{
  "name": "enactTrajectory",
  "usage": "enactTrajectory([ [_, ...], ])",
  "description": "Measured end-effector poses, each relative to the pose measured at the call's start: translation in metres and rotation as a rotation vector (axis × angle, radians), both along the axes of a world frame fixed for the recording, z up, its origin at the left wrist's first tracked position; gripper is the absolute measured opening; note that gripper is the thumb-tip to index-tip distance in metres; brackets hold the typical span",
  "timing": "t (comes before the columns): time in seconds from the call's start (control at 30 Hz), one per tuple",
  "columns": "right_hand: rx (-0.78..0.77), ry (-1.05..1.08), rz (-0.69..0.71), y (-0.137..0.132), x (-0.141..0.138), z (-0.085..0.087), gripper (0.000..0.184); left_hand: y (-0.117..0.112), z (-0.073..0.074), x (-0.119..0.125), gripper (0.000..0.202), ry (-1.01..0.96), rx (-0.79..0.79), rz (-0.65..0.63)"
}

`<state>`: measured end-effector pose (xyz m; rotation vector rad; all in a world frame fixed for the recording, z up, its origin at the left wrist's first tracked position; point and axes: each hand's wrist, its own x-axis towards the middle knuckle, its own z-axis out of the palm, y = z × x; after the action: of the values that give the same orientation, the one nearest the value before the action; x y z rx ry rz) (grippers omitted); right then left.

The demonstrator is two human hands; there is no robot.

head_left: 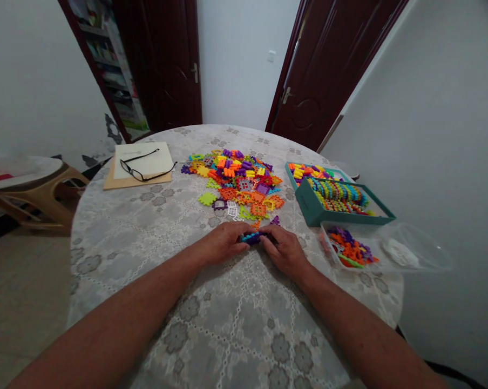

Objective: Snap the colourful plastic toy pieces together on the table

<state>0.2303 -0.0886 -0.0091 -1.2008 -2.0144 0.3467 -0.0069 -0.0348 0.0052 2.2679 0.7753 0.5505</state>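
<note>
Both of my hands rest on the round table [147, 237] with its patterned cloth. My left hand [224, 242] and my right hand [283, 249] close from either side on one small blue and purple plastic piece assembly [252, 237] between the fingertips. Much of it is hidden by my fingers. Just beyond my hands spreads a heap of colourful interlocking plastic pieces [238, 178] in orange, yellow, purple, green and red.
A teal box [309, 208] with rows of coloured pieces stands at the right. In front of it is a clear plastic tub [414, 254] holding orange and purple pieces. Black glasses [144, 167] lie on a notebook [124, 181] at the back left. A wooden stool [37, 197] stands beside the table.
</note>
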Motion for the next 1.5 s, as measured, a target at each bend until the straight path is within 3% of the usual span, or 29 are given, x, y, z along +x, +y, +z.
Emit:
enactTrajectory([
  [0.17, -0.03, -0.012, 0.004, -0.003, -0.003, 0.001, 0.022, 0.001, 0.0, -0.001, 0.024, 0.065, -0.002, 0.012],
  [0.43, -0.117, 0.026, -0.03, -0.005, -0.004, 0.01, 0.032, 0.002, -0.004, 0.002, 0.026, 0.006, 0.06, 0.076],
  [0.63, 0.125, -0.18, -0.079, 0.041, 0.017, 0.015, 0.028, 0.006, -0.007, 0.0, 0.037, 0.006, 0.08, 0.145],
  [0.77, 0.116, -0.344, -0.094, 0.067, 0.02, 0.003, 0.025, 0.005, -0.003, -0.002, 0.027, 0.006, 0.113, 0.156],
  [0.87, 0.109, -0.34, -0.122, 0.073, 0.017, -0.008, 0.018, 0.004, -0.002, -0.002, 0.021, -0.006, 0.146, 0.136],
  [1.0, 0.147, -0.284, -0.135, 0.071, 0.018, -0.011, 0.013, 0.006, -0.005, -0.002, 0.022, -0.029, 0.172, 0.122],
  [1.17, 0.215, -0.082, -0.211, 0.054, 0.019, 0.009, 0.014, 0.006, -0.006, -0.002, 0.028, -0.052, 0.148, 0.147],
  [1.33, 0.065, -0.073, -0.12, 0.03, 0.004, 0.031, 0.009, 0.004, -0.005, -0.001, 0.049, -0.05, 0.07, 0.222],
  [1.5, -0.06, -0.01, -0.025, 0.025, -0.014, 0.024, 0.012, 0.006, -0.005, -0.002, 0.041, -0.025, 0.1, 0.218],
])
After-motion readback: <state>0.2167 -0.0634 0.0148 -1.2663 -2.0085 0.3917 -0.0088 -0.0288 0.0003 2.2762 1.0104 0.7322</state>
